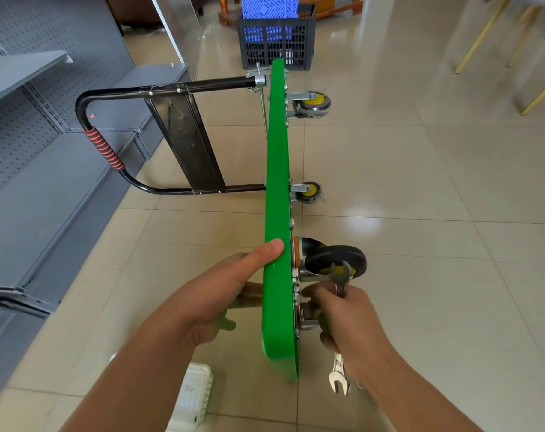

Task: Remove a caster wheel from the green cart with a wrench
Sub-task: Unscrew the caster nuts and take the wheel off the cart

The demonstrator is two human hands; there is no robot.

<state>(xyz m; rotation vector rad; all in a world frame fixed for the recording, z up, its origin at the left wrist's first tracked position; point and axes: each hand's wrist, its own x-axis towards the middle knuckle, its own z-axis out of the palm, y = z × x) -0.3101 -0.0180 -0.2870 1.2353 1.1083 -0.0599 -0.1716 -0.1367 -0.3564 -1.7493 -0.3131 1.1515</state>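
The green cart [277, 169] stands on its side edge on the tiled floor, its black handle [115, 141] folded out to the left. Three caster wheels stick out on the right: a far one [311, 104], a middle one [308, 191] and a near black one [333, 260]. My left hand [221, 291] grips the near edge of the platform, thumb on top. Beside the near caster's mount, my right hand [346, 319] holds a double-ended silver wrench [339, 372], one jaw above the fist, the other below.
Grey perforated metal shelving [31, 151] lies along the left. A dark plastic crate [277, 39] with a blue basket stands beyond the cart. A white basket [193, 397] sits on the floor near my left forearm. Yellow chair legs [483, 35] are at the far right.
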